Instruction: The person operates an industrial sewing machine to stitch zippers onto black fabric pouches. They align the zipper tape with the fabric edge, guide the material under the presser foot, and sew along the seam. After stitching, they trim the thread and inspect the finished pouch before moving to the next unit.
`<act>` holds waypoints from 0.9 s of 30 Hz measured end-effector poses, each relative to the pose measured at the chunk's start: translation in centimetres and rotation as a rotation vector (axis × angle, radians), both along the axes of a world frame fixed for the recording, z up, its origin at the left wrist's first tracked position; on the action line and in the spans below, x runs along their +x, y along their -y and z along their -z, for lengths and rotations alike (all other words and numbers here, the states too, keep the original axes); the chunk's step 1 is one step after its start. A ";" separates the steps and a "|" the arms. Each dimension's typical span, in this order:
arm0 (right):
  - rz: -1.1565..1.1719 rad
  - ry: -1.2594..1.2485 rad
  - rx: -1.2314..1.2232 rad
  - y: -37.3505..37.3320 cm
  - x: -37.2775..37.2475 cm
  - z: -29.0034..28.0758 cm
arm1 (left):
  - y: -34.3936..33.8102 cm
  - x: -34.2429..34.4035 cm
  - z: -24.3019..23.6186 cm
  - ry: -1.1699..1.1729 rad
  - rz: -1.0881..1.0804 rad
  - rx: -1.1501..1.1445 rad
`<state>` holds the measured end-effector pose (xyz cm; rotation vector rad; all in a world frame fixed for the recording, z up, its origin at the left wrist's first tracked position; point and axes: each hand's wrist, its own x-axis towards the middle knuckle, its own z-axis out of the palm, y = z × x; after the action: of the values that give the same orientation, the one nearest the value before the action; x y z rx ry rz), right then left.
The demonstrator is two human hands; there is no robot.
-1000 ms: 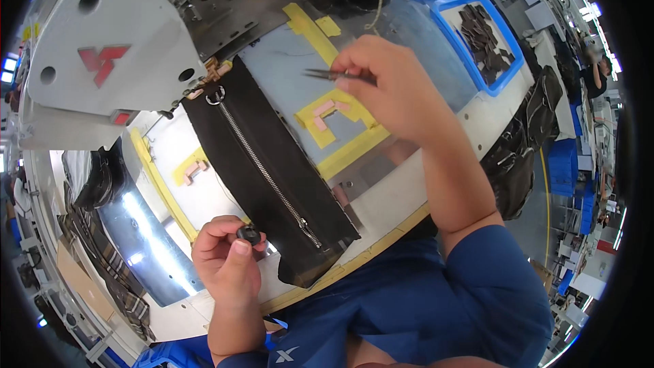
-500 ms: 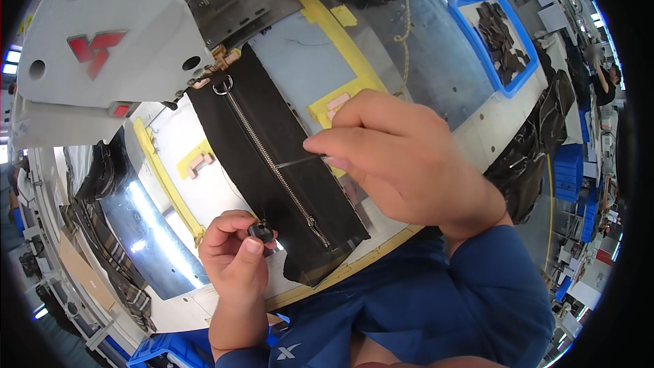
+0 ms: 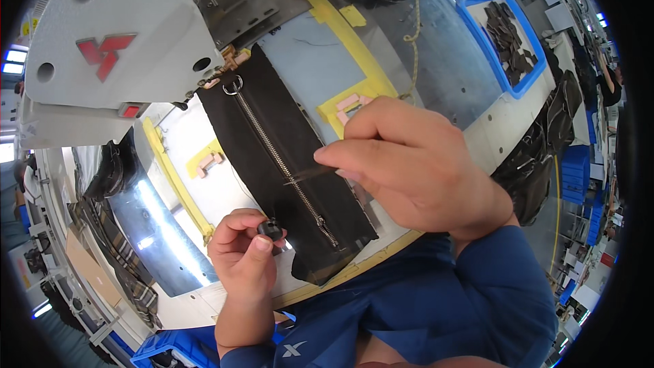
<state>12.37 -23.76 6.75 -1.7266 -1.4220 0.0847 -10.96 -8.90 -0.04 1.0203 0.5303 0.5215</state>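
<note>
In my left hand [image 3: 245, 255], thumb and fingers pinch a small black round part [image 3: 270, 230], held just left of the black fabric. A faint thread lies on the table close by it. My right hand [image 3: 419, 170] is closed on a thin pointed metal tool [image 3: 303, 178], whose tip reaches over the zipper. The part of the tool inside my fingers is hidden. Below both hands lies the black fabric panel [image 3: 269, 105], with a metal zipper [image 3: 262, 136] running along it. A metal ring [image 3: 233, 85] sits at the zipper's far end, and its slider [image 3: 321, 221] near the close end.
A grey sewing machine head [image 3: 129, 20] overhangs the far left. Yellow tape strips [image 3: 354, 48] and small pink blocks [image 3: 209, 164] are fixed to the table. At the far right stand blue trays [image 3: 504, 88] of dark pieces and metal parts. A cord [image 3: 415, 34] hangs nearby.
My right hand and the metal tool have come slightly nearer to me, the tip shifting along the zipper. The left hand still pinches the black part. The whole view has shifted a little.
</note>
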 end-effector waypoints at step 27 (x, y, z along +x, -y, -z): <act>-0.025 0.351 0.331 0.3 -0.6 0.5 | 0.1 -0.1 -0.2 0.033 0.036 -0.035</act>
<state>11.76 -24.07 6.28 -1.4945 -1.6038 -0.4377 -11.09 -9.04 0.18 0.9843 0.4899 0.4948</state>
